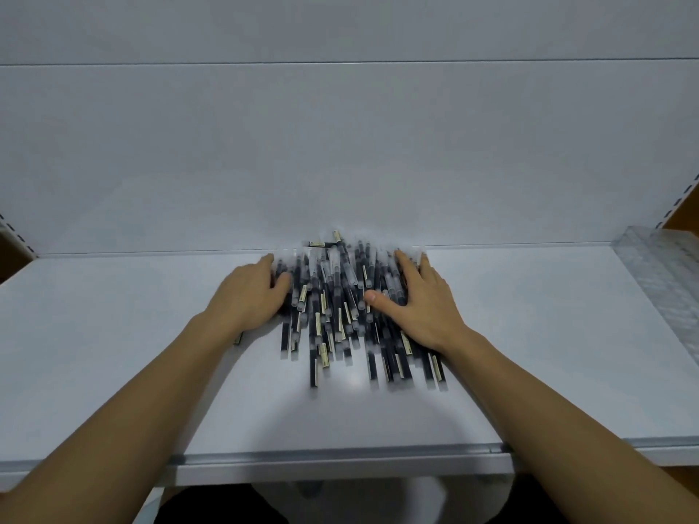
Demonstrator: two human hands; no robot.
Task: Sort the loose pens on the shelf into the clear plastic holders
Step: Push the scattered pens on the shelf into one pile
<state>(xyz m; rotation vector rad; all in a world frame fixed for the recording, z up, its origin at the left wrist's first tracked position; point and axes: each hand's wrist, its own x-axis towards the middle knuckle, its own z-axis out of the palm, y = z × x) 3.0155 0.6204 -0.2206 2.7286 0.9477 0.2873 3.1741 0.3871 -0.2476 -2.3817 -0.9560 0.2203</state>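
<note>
Head view: a heap of dark pens point(340, 308) lies at mid-width on a white shelf point(113, 353). Most of the pens run front to back, and motion blur softens them.

Edges: the far end of the heap reaches the line where the shelf meets the white back panel point(340, 145). The near ends stop well short of the grey front lip point(340, 457). Slotted uprights point(684, 198) bound the bay at the right and left margins.

Room: white shelf surface shows on both sides of the heap and between it and the front lip. Clear plastic holders point(665, 281) stand at the right end of the shelf, well apart from the pens.

Hands: the left hand point(249, 293) rests against the left flank of the heap, fingers relaxed and thumb touching the pens. The right hand point(420, 304) lies flat on the right side, fingers spread and thumb reaching toward the middle. Neither hand pinches a pen.

Markings: many pens carry a pale label strip, but the writing on them is too blurred to read.
</note>
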